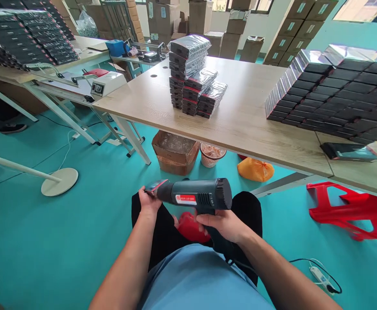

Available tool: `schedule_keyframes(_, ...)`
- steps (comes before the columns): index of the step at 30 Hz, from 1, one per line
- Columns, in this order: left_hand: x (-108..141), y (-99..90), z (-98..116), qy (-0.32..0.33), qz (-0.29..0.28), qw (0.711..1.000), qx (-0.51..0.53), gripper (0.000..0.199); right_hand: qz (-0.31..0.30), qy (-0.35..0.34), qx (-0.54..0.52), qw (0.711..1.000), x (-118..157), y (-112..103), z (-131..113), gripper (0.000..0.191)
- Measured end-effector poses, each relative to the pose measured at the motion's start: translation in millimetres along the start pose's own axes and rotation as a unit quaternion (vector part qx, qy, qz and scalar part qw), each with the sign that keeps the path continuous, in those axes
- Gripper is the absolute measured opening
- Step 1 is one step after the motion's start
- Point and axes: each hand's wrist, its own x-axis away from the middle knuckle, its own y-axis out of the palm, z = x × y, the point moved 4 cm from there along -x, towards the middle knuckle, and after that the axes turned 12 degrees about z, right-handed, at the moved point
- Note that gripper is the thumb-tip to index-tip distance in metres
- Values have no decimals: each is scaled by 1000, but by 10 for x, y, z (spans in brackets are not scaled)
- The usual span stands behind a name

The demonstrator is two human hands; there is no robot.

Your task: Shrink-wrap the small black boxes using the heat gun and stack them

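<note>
The right fingers (pixel 208 219) wrapped the heat gun (pixel 188 191), likely weighty and best held by its handle (pixel 219 241), while the left fingers (pixel 142 193) held, near its nozzle (pixel 165 192), a small box (pixel 155 185), seemingly light, slick and best edge-gripped.

Held a dark, red-labelled heat gun (pixel 204 193) level, nozzle (pixel 165 193) aimed left at a thin, red-edged box (pixel 156 185).
</note>
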Motion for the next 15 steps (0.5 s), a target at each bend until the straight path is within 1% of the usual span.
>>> schedule_keyframes(1, 16, 7, 7, 5, -3, 1000, 12, 43, 37, -6, -19, 999, 1, -59, -6, 25)
schedule_keyframes(3, 57, 2, 27, 9, 11, 1000, 27, 39, 109, 0, -52, 993, 16, -227, -1, 31)
schedule_keyframes(4, 78, -1, 37, 6, 15, 1000, 26, 36, 122, 10, -58, 991, 34, -312, 6, 34)
schedule_keyframes(6, 109, -7, 67, 6, 14, 1000, 21, 31, 111, 28, -47, 992, 87, -453, 18, 36)
schedule_keyframes(9, 125, 13, 95, 10, -19, 1000, 12, 30, 71, 46, -23, 996, 177, -563, 39, 34)
schedule_keyframes(12, 137, 45, 81, 6, -43, 999, -2, 33, 48, 57, -19, 997, 215, -560, 73, 33)
schedule_keyframes(15, 160, 71, 55, -5, -52, 998, -22, 33, 60, 45, -3, 997, 198, -531, 77, 29)
